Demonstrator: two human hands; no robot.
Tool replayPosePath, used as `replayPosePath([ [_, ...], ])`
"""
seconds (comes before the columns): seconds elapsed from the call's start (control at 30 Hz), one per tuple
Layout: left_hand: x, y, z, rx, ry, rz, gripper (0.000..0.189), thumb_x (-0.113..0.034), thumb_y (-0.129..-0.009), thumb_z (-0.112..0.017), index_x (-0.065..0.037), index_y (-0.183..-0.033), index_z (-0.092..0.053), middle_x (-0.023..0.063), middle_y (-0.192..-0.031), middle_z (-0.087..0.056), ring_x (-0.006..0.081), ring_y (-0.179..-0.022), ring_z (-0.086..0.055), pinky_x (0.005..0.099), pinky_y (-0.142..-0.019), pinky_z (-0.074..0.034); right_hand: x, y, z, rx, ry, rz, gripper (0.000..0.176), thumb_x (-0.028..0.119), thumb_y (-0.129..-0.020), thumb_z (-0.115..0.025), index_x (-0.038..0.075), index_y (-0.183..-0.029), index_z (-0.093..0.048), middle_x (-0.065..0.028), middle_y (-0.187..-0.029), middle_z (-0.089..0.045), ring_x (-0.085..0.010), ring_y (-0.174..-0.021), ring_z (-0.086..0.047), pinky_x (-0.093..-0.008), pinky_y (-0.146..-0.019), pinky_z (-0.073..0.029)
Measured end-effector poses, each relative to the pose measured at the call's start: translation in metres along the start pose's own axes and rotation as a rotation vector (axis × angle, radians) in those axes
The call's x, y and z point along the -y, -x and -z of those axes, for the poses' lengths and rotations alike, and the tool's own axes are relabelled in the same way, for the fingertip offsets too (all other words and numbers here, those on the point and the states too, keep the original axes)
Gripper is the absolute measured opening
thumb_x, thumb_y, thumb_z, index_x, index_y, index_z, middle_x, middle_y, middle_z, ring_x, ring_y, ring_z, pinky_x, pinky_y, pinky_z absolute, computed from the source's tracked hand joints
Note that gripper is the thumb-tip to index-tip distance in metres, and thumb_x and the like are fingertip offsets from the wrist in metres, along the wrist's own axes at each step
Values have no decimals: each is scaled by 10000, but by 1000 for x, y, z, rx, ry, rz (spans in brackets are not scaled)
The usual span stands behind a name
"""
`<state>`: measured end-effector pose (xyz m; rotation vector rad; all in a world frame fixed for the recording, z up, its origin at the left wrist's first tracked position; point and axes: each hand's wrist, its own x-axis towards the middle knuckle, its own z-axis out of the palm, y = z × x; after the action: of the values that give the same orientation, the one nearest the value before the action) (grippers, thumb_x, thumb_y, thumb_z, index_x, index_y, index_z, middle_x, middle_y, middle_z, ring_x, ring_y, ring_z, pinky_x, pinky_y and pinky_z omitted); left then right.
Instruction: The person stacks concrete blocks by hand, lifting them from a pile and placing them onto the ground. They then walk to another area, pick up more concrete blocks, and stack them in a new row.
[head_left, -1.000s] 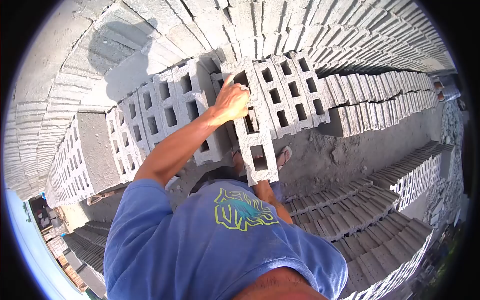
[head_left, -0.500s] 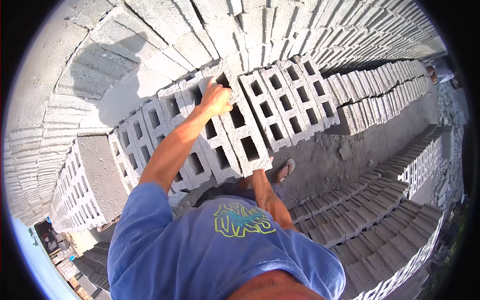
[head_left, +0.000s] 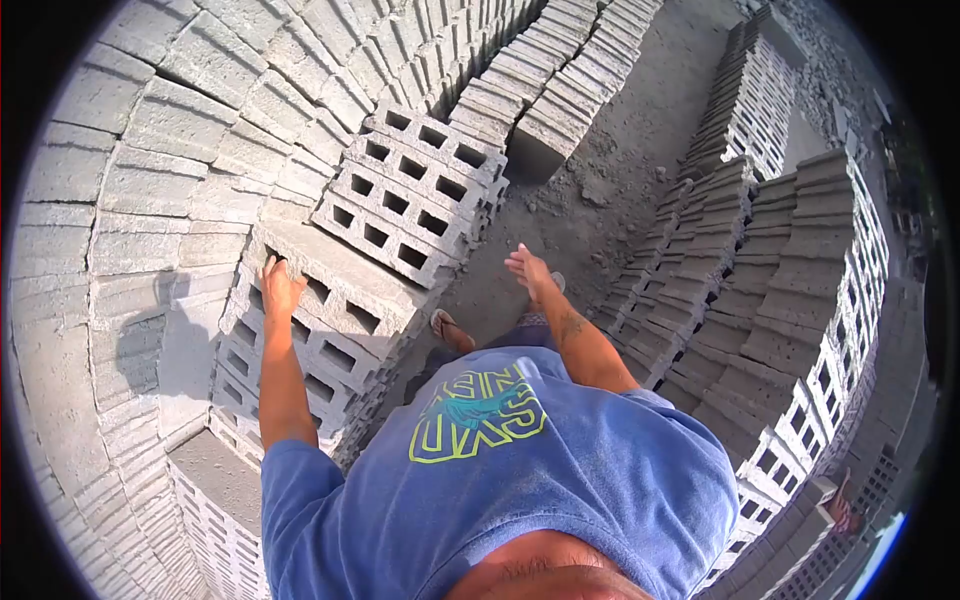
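Note:
A grey hollow concrete block [head_left: 345,268] with a row of rectangular holes stands at the edge of a row of like blocks. My left hand [head_left: 283,287] is at its far left end, fingers bent over the rim of a hole there. Out over the dirt ground, to the right of the block, my right hand [head_left: 530,270] is held with fingers stretched and nothing in it. Several more hollow blocks [head_left: 408,185] stand together just beyond, their holes facing up. Part of the left fingertips is hidden in the hole.
A tall stack of blocks [head_left: 185,140] curves along the left, and a long double row [head_left: 560,85] runs away at the top. More stacked blocks [head_left: 690,270] line the right side. Bare dirt ground [head_left: 600,185] with rubble lies between. My sandalled foot [head_left: 452,330] is beside the near row.
The view has swung round to the right. My right hand has let go of the block's near end and moved out to the right, opening. My left hand stays at the far end.

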<state>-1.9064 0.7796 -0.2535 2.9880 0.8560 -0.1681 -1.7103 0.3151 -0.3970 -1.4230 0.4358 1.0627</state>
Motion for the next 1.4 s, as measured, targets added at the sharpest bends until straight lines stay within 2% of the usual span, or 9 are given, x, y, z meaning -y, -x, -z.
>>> replayPosePath([
  [0.23,-94,-8,38,-163,-140,356,499,-110,-702,-671,17,-1168,-547,197,-1231,-523,328,-1200,-443,429,-1033,-304,42,-16,260,-498,-213,53,648,550,-904,-382,37,-1293,-455,-88,-1186,-609,-244,-1213,-464,-517,-1065,-111],
  [0.33,-168,-36,45,-545,209,295,443,-73,-723,-632,-17,-1156,-561,194,-1141,-564,339,-1093,-501,429,-934,-382,62,-18,296,-526,-222,-7,703,598,-894,-342,36,-1304,-442,-91,-1212,-593,-243,-1220,-458,-513,-1065,-110],
  [0.4,-244,-65,40,-451,547,191,388,-61,-756,-613,-27,-1142,-579,180,-1082,-594,308,-1034,-548,394,-881,-426,82,-31,298,-471,-229,-47,725,617,-888,-327,34,-1304,-442,-94,-1218,-589,-244,-1220,-458,-507,-1066,-110],
  [0.53,-398,-141,9,335,922,46,366,-282,-896,-553,1,-1126,-587,166,-1066,-643,233,-1014,-612,310,-860,-454,120,-68,268,-359,-273,-134,841,701,-847,-294,21,-1329,-411,-122,-1297,-520,-254,-1265,-408,-502,-1072,-96],
  [0.7,-506,-255,-126,561,1026,39,512,-473,-929,-429,-18,-1077,-609,173,-933,-663,276,-929,-635,340,-806,-469,180,-160,227,-343,-285,-181,968,770,-795,-296,14,-1400,-289,-169,-1411,-375,-280,-1351,-269,-503,-1080,-63],
  [0.9,-531,-247,-162,779,1128,326,455,-388,-957,-421,-27,-1197,-559,134,-1001,-644,203,-926,-610,313,-829,-463,192,-337,214,-344,-587,-191,1138,847,-705,-328,83,-1456,55,-192,-1492,-181,-302,-1384,-178,-491,-1089,-4],
  [1.03,-506,-231,-176,836,1088,380,415,-332,-955,-442,7,-1152,-574,151,-942,-664,204,-902,-629,300,-810,-463,172,-439,217,-352,-571,75,1058,840,-718,-325,183,-1471,22,-123,-1527,-38,-300,-1392,-110,-452,-1108,-94],
  [1.23,-520,-250,-176,778,1099,530,406,-323,-953,-449,9,-1148,-578,132,-915,-661,190,-869,-626,292,-796,-465,183,-436,211,-339,-632,-25,982,778,-794,-293,97,-1467,-76,-87,-1528,-59,-269,-1395,-74,-391,-1120,-68],
  [1.4,-535,-261,-166,723,1210,442,362,-289,-961,-442,-10,-1144,-581,112,-916,-658,171,-838,-627,275,-782,-469,186,-406,180,-431,-686,-100,816,515,-823,-575,42,-1409,-260,-158,-1433,-298,-307,-1280,-342,-437,-1032,-311],
])
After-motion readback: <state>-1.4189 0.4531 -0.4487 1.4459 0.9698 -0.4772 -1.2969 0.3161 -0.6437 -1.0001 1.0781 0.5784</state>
